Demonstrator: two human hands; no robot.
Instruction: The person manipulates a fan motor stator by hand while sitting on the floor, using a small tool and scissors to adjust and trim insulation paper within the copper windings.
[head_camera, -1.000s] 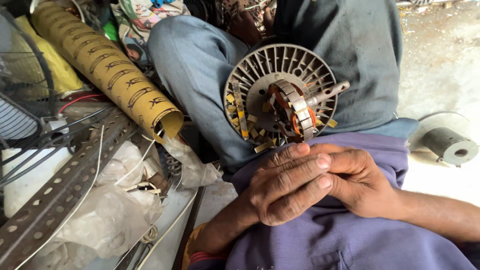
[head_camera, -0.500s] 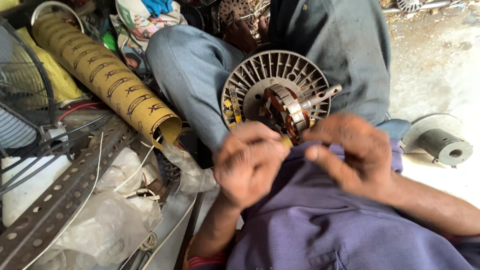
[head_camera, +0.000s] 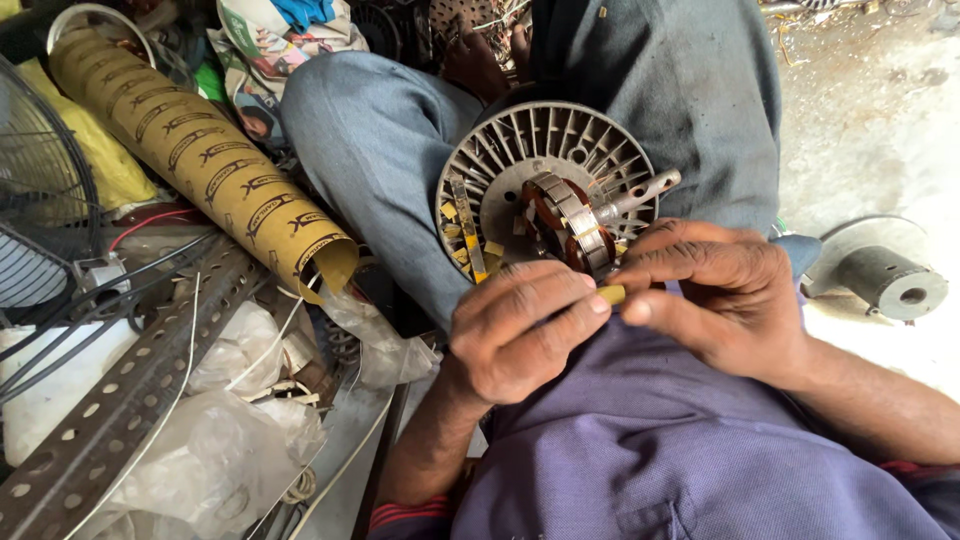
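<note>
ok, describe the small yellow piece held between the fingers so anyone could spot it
Start at the round grey slotted motor stator with copper windings, resting on the person's lap. Just below it, the left hand and right hand meet fingertip to fingertip. The small yellow strip is pinched between them, unlike the yellow slips tucked into the stator.

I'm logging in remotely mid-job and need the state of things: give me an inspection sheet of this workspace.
Surface: concrete floor, dusty, debris scattered.
Job's things: small yellow piece pinched between both hands; fan motor stator with copper windings leaning against a seated person's leg.
Clutter: yellow patterned roll; perforated metal strip; plastic bags; grey cylindrical part.
Hands: left hand and right hand meet fingertip to fingertip on the piece.
Cables: red wire; white wire.
Surroundings: fan guard at left.
</note>
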